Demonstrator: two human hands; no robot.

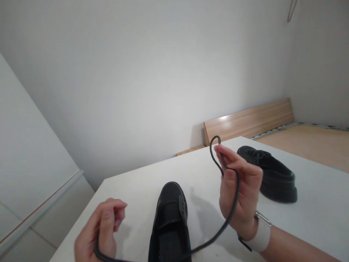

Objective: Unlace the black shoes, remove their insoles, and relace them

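Note:
A black shoe (170, 222) with no lace in it stands on the white table (313, 218), toe pointing away from me. My right hand (240, 193) is raised above the table, fingers pinched on a black shoelace (230, 214) that forms a small loop above the fingertips. The lace curves down past the shoe toward my left hand (102, 229). That hand is closed on the lace's other end at the table's near left edge. A second black shoe (272, 174), laced, rests farther right behind my right hand.
A white band sits on my right wrist (261, 233). A wooden board (248, 122) leans against the wall behind the table. A white cabinet (29, 156) stands at the left.

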